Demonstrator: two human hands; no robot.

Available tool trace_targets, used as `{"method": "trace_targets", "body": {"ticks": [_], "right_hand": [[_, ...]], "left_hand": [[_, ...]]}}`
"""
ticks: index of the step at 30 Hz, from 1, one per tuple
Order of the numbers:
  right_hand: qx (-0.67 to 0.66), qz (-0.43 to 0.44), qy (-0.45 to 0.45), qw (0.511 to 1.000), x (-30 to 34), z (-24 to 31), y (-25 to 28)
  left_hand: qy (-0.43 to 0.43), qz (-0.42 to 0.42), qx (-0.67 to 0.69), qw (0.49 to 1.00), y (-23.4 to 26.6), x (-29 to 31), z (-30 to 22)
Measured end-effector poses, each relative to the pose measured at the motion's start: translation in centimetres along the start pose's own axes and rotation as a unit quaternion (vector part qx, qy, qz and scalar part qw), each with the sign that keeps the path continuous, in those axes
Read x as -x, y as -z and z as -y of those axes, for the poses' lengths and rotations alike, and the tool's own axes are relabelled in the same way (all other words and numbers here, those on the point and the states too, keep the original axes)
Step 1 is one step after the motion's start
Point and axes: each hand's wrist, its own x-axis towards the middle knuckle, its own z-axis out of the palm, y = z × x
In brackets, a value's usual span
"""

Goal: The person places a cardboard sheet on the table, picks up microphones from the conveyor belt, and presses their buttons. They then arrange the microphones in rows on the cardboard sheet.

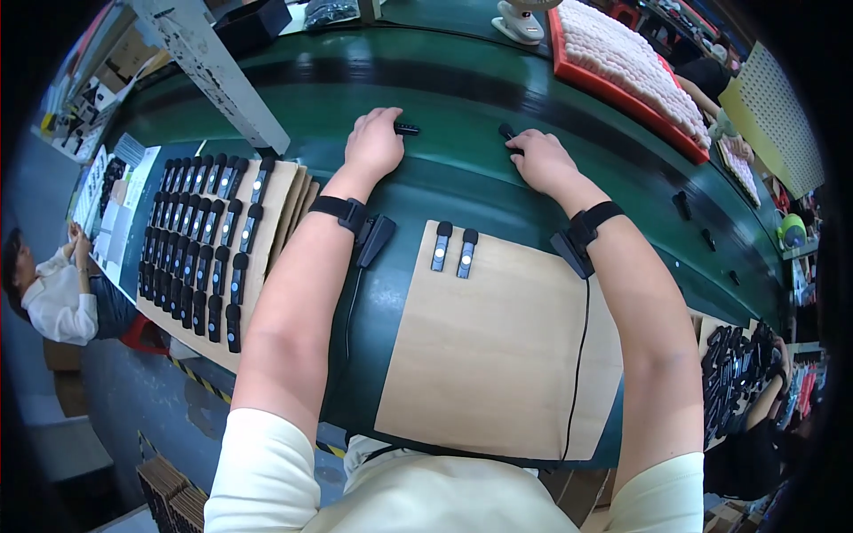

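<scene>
Both my arms reach forward over a green work surface. My left hand (377, 144) has its fingers closed at one end of a small black clip-on microphone (408, 130), whose other end sticks out to the right. My right hand (540, 158) pinches another small microphone (507, 131), its dark foam tip showing past the fingers. Nearer to me lies a brown cardboard sheet (498, 355). Two microphones with black foam heads, a left one (440, 247) and a right one (466, 254), lie side by side near its far left corner.
At left, rows of similar microphones (203, 222) cover stacked cardboard beside a metal post (213, 75). A red tray (569, 62) of pale foam pieces stands at the far right. Loose microphones (682, 206) lie on the right. Cables hang from my wrist devices (375, 242). Other people sit at both sides.
</scene>
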Motion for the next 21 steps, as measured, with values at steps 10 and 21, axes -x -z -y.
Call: {"method": "trace_targets", "body": {"ticks": [10, 21], "right_hand": [[-0.383, -0.062, 0.003, 0.922, 8.5, 3.4, 3.7], [-0.62, -0.079, -0.067, 0.778, 27.0, 5.9, 3.1]], "left_hand": [[0.111, 0.006, 0.083, 0.99, 2.1, 1.2, 0.1], [0.075, 0.144, 0.486, 0.859, 11.7, 16.3, -12.0]]}}
